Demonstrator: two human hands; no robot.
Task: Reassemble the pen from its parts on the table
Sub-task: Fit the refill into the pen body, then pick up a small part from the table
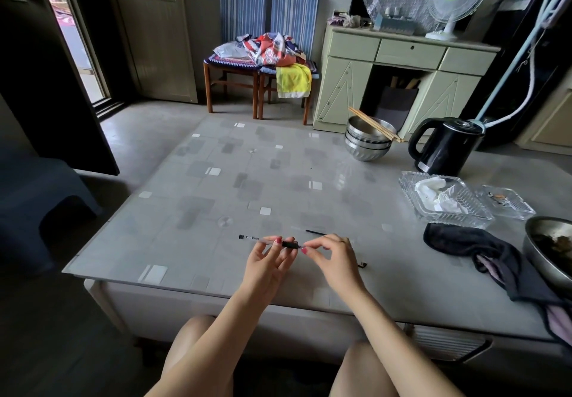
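My left hand holds the clear pen barrel level above the table's near edge, its black end cap pointing left and its black grip section to the right. My right hand pinches the tip end of the barrel, at the grip. A thin black refill lies on the table just beyond my right hand. A small black pen part lies on the table at the right of my right wrist, partly hidden.
The grey patterned table also carries stacked steel bowls with chopsticks, a black kettle, a glass tray with tissue, a glass ashtray, a dark cloth and a metal bowl at the right.
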